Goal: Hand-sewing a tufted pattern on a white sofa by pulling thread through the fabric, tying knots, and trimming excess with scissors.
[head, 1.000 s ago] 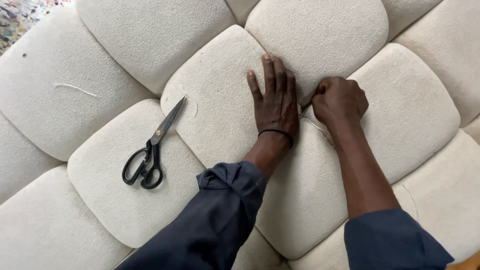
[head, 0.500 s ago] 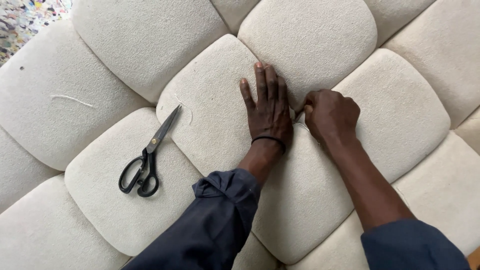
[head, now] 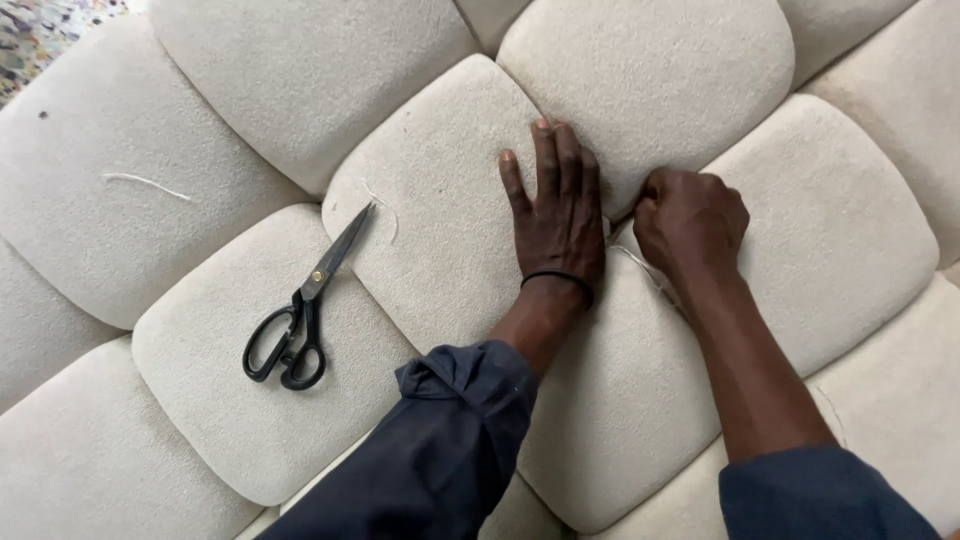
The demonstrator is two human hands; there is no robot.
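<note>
My left hand (head: 555,215) lies flat, palm down, on a cream tufted cushion pad (head: 440,230), its fingers reaching the seam where several pads meet. A black band circles its wrist. My right hand (head: 690,222) is closed in a fist just to the right, pressed into the same seam. A thin pale thread (head: 643,268) runs out from under the fist along the wrist. Both forearms come out of rolled dark blue sleeves.
Black-handled scissors (head: 305,310) lie shut on the pad left of my left hand, blades pointing up right. A loose bit of white thread (head: 145,184) rests on the far left pad. Patterned floor (head: 45,30) shows at the top left corner.
Both hands stay at the same seam, left flat and right fisted. Only the view has drifted slightly.
</note>
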